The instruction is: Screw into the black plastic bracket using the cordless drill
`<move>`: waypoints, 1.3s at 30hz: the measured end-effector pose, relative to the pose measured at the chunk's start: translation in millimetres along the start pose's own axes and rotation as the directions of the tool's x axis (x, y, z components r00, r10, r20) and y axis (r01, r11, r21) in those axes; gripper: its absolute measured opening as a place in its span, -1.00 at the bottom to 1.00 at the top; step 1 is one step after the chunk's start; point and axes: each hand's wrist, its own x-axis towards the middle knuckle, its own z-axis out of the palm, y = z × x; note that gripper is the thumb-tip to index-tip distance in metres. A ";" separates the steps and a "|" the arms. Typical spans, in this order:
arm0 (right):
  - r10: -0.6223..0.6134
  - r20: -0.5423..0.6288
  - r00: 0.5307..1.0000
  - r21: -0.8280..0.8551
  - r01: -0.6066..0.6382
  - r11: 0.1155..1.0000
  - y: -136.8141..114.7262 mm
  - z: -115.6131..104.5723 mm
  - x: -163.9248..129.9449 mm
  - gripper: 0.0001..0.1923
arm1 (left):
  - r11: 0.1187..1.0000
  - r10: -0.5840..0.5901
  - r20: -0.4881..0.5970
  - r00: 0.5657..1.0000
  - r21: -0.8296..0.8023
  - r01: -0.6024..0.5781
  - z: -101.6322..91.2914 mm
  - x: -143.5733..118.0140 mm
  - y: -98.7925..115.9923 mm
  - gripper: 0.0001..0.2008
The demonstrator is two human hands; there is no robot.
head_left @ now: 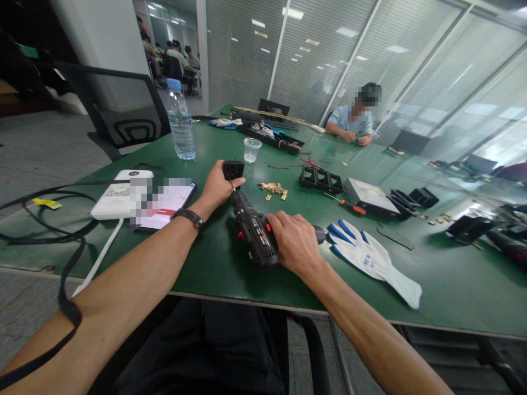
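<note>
My right hand [297, 241] is closed around the handle of a black cordless drill [257, 236] with red buttons, which lies on its side over the green table. The drill's bit points away from me, toward a small black plastic part [233, 169]. Fingers of my left hand [217, 187] grip that part at its left side and front. Whether the bit touches the part is too small to tell. Just right of it lies a loose pile of small brass plates [276, 189]. A blue-and-white work glove [366, 255] rests to the right of my right hand.
A water bottle [181, 123], a plastic cup [252, 149], a phone [167, 206] and a white power bank [122, 193] with cables stand or lie nearby. Farther right are a black frame [321, 179], a screwdriver [349, 206] and a box [370, 197]. A person [352, 118] sits across the table.
</note>
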 end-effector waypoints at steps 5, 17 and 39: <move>-0.001 0.010 1.000 -0.007 0.001 1.000 0.0 -0.8 0.1 -0.70 | 1.000 -0.015 0.010 1.000 -0.009 0.015 -0.7 -0.9 1.9 -0.52; 0.007 -0.002 1.000 -0.003 -0.007 1.000 0.2 -0.2 -0.6 -0.70 | 1.000 0.002 0.004 1.000 0.005 -0.002 0.1 0.4 -1.3 -0.52; 0.011 -0.016 1.000 0.025 -0.011 1.000 0.3 -1.3 0.1 -0.70 | 0.999 -0.010 0.041 0.999 -0.035 0.011 0.5 1.0 -5.4 -0.50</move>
